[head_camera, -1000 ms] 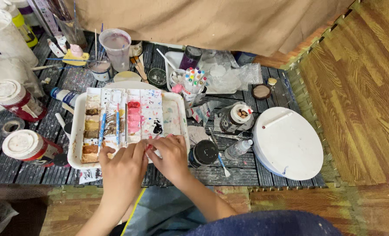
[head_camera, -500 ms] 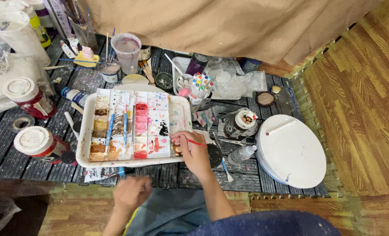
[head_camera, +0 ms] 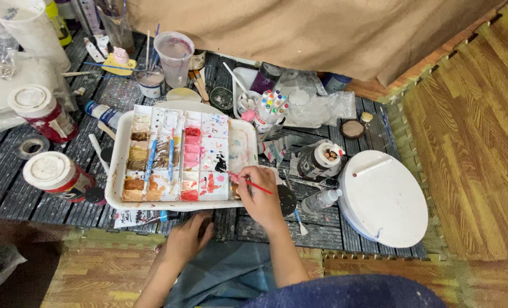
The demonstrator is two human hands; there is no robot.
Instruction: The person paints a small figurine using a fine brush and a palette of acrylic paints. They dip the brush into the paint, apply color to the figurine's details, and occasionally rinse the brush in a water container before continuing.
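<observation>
The right hand pinches a thin red-handled paintbrush, its tip reaching left into a lower well of the white paint palette tray. The left hand rests loosely curled at the near edge of the tabletop, just below the tray, grasping nothing. The tray lies flat at the centre of the tabletop, its wells stained with browns, reds and pinks; two blue-handled brushes lie across its middle.

Assessment of the step: loading the brush calls for a light, shallow dip, with the bristles kept inside a single well so that adjoining reds and pinks do not mix. The free hand would serve better steadying the tray rim, since the tray sits among loose items and could shift.

Surface: the tabletop is dark slatted wood, paint-flecked and crowded. Two red jars with white lids stand left of the tray; a cloudy rinse cup and a cup of markers stand beyond it; a round white board lies to the right.

Room: tan cloth hangs behind; wood-pattern foam floor mats adjoin on the right.
</observation>
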